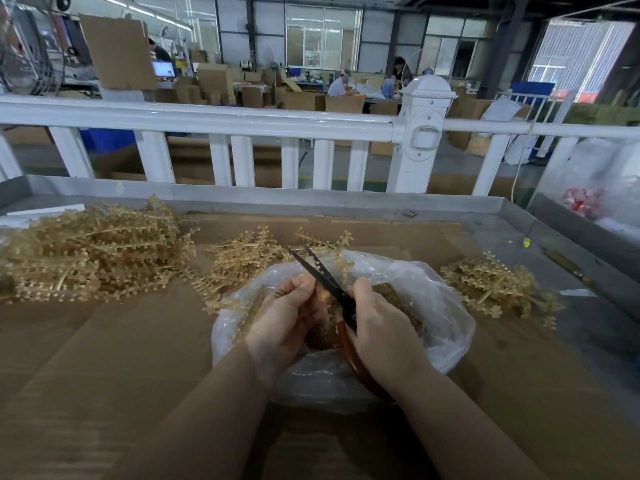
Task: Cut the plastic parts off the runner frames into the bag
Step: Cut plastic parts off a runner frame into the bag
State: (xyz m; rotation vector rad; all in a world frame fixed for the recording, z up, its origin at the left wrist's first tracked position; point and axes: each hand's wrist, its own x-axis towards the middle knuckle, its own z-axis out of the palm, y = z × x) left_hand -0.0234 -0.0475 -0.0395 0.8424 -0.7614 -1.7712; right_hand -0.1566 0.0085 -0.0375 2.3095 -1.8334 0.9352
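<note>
Clear plastic bag [446, 306] open at near centre on the cardboard sheet [104, 358], amber cut parts inside. Above its mouth, left hand [287, 317] curled round a runner frame [249, 315]; right hand [377, 327] gripping red-handled scissors [325, 275], blades parted. Runner frame piles far left [90, 251], centre [242, 258] and right [498, 285].

The runner frames [90, 251] piled before me are pale translucent amber-gold. My scissors [323, 275] have black blades and a glossy red-brown handle. The bag [446, 306] is clear, milky plastic. Brown cardboard [104, 358] covers the grey metal table [502, 216]; the railing [221, 119] beyond is white.
</note>
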